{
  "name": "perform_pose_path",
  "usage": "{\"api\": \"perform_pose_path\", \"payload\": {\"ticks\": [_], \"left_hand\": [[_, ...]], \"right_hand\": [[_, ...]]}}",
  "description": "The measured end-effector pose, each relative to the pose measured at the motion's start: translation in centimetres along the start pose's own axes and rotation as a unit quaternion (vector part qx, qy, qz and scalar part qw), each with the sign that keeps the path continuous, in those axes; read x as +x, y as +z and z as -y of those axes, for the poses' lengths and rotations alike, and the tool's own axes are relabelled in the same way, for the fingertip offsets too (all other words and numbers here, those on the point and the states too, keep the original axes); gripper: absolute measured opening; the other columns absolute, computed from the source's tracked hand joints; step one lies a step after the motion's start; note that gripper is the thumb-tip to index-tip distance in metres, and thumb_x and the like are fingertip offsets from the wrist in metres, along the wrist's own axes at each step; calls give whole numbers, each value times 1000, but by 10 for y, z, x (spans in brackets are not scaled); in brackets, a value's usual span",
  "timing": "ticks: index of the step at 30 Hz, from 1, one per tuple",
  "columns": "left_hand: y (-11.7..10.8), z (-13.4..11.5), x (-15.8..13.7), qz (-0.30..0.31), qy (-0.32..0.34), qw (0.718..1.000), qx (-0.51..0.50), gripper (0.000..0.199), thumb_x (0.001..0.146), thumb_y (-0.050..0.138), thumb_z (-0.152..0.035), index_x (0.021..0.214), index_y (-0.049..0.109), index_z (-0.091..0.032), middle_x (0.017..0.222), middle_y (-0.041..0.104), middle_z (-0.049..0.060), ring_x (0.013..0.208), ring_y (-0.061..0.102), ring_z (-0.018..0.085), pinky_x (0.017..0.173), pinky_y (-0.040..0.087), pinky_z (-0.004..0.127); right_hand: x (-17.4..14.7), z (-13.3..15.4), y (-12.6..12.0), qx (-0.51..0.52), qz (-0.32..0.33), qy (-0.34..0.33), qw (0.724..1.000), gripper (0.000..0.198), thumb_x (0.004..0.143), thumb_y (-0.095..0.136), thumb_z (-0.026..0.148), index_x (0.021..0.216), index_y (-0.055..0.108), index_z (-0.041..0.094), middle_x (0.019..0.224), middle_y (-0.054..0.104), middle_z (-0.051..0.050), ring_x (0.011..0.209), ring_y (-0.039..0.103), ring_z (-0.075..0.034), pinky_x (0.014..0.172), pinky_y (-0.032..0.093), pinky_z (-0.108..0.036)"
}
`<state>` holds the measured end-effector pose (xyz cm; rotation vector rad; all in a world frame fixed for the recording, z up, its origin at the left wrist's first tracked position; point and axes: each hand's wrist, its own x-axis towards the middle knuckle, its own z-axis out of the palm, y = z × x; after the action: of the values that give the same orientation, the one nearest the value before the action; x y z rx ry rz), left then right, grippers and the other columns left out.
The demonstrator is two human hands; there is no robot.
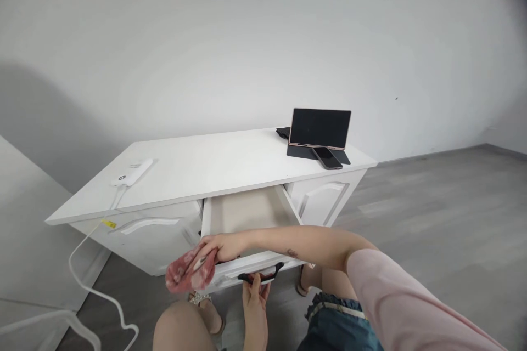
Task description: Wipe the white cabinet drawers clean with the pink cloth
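A white cabinet (206, 167) stands against the wall with its middle drawer (251, 209) pulled out; the beige inside shows nothing in it. My right hand (220, 245) reaches across from the right and holds a pink-red cloth (190, 271) against the drawer's front left corner. My left hand (255, 299) comes up from below, its fingers closed on the drawer's black handle (263, 273). My knees are just under the drawer front.
On the cabinet top lie a white device (132, 172) with a white cable (88, 279) trailing to the floor, a propped dark tablet (320, 128) and a phone (327, 158). Closed doors flank the drawer. Grey floor lies to the right.
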<state>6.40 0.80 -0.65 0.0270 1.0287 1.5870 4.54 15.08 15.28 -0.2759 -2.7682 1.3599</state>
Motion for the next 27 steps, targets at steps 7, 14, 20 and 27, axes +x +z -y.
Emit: {"api": "perform_pose_path", "payload": {"ticks": [7, 14, 20, 27], "left_hand": [[3, -1, -1, 0, 18, 1000, 8, 17, 71, 72, -17, 85, 62, -22, 105, 67, 6, 90, 67, 19, 75, 59, 31], [7, -3, -4, 11, 47, 999, -3, 25, 72, 70, -16, 95, 66, -25, 99, 72, 3, 88, 69, 18, 83, 56, 37], [12, -8, -11, 14, 24, 1000, 12, 13, 78, 66, -9, 81, 63, -21, 90, 73, 2, 82, 69, 14, 85, 57, 36], [16, -10, -20, 17, 32, 999, 6, 13, 85, 59, -9, 84, 63, -22, 85, 72, -1, 76, 69, 11, 96, 53, 40]], "right_hand": [[-24, 37, 27, -334, -30, -6, 942, 34, 83, 55, 15, 109, 72, 31, 108, 58, -5, 98, 50, -25, 85, 43, -37], [-113, 33, 42, -407, -145, 112, 895, 22, 86, 59, 24, 101, 72, 33, 110, 58, -3, 102, 43, -27, 84, 40, -42], [-213, 14, 51, -437, -223, 182, 852, 15, 87, 61, 35, 89, 73, 28, 109, 59, -5, 103, 42, -26, 92, 36, -44], [-281, -3, 85, -492, -328, 284, 755, 14, 81, 66, 28, 93, 74, 29, 114, 58, -9, 104, 41, -29, 97, 32, -47]]}}
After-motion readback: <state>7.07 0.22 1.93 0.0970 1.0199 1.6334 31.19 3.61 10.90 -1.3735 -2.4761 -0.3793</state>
